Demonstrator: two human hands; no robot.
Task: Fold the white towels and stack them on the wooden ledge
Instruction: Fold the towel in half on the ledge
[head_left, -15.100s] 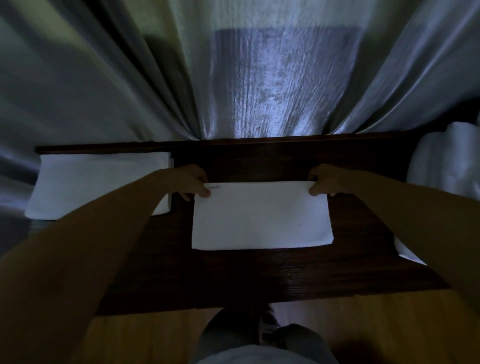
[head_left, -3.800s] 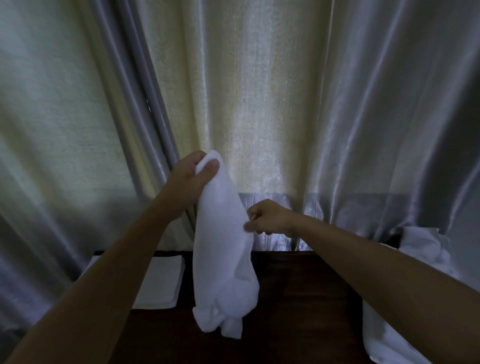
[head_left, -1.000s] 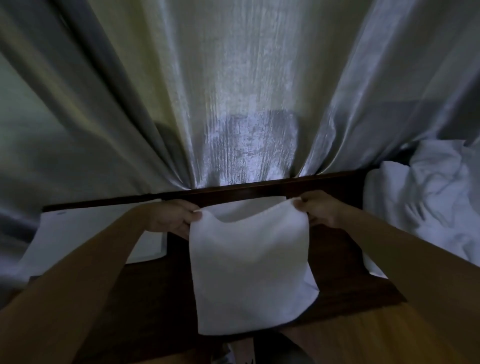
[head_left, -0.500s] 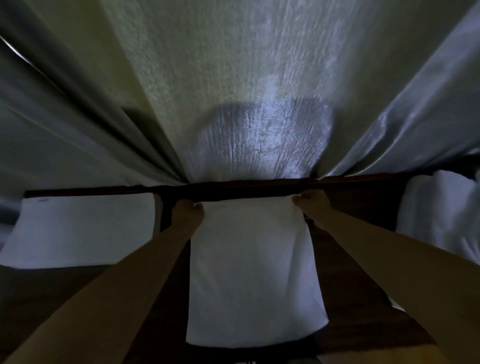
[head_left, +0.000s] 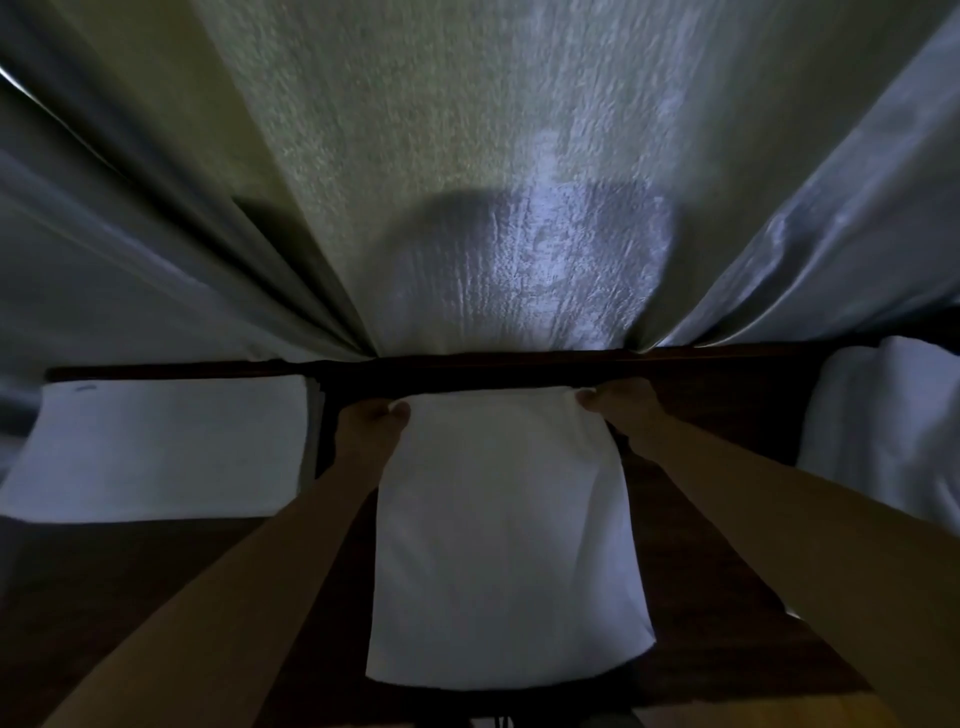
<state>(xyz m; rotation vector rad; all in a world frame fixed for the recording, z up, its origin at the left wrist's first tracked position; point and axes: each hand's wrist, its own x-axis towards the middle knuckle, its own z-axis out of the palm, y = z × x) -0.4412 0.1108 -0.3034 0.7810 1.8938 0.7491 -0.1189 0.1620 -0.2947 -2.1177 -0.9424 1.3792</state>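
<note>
A white towel (head_left: 504, 540) lies flat and lengthwise on the dark wooden ledge (head_left: 691, 545), its near end at the ledge's front edge. My left hand (head_left: 371, 423) pinches its far left corner. My right hand (head_left: 621, 402) pinches its far right corner. Both hands sit close to the back rail of the ledge. A stack of folded white towels (head_left: 161, 447) rests on the ledge to the left.
A loose heap of white towels (head_left: 883, 431) lies at the right end of the ledge. Shiny grey and cream curtains (head_left: 467, 182) hang right behind the back rail. A strip of wooden floor (head_left: 779, 712) shows below the ledge's front edge.
The towel hung from both hands a second ago; it now lies spread on the ledge. My hands moved forward and down to the back rail, still holding the corners.
</note>
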